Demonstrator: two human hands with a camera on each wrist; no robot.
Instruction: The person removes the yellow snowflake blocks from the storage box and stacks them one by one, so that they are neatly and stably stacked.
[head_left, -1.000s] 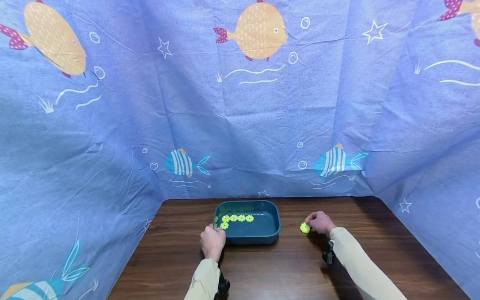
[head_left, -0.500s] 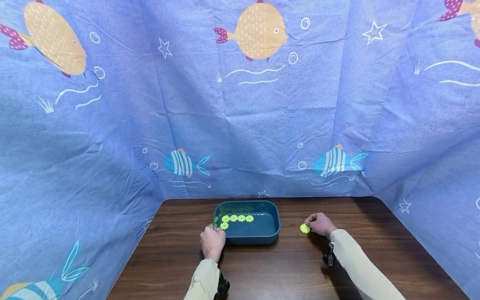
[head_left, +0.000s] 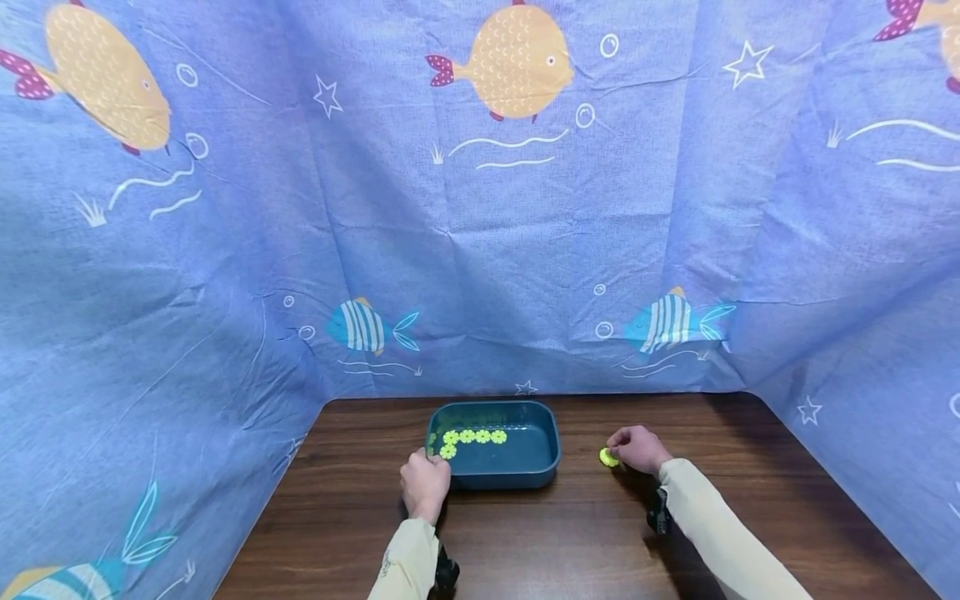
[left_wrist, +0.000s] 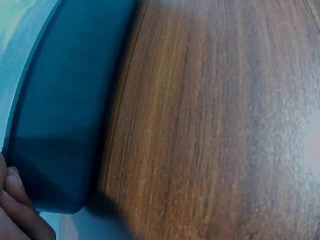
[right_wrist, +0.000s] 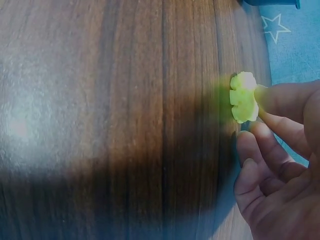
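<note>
- Left hand (head_left: 426, 483) has its fingers curled over the rim at the near-left corner of a dark teal rectangular tray (head_left: 495, 481). The left wrist view only gets a bit of the fingers, but they're right against the tray's edge.
- Right hand (head_left: 641, 448) is pinching a neon yellow-green flower-shaped disc (head_left: 608, 457) between thumb and finger, with the other fingers bent in below. Can't tell from here whether it's just one disc or a couple together.
- That pinched disc is off to the right of the tray, well apart from it and close to the tabletop (head_left: 540, 542). In the right wrist view it's tilted nearly edge-on, with notches showing along its rim and a yellow-green glow on the wood. No idea if it's actually touching the wood.
- Inside the tray there's a row of four matching discs (head_left: 467, 436) running along the far side from the left, plus a fifth disc (head_left: 447, 452) in front of the leftmost one, so they make a sort of corner shape.
- Table's dark brown wood grain, pretty shiny in both wrist views.
- Both arms are in pale sleeves (head_left: 727, 529), with a black device (head_left: 658, 510) at each wrist.
- Blue fabric (head_left: 517, 267) hangs around the back and sides, printed with orange fish, striped teal fish, bubbles and stars.
</note>
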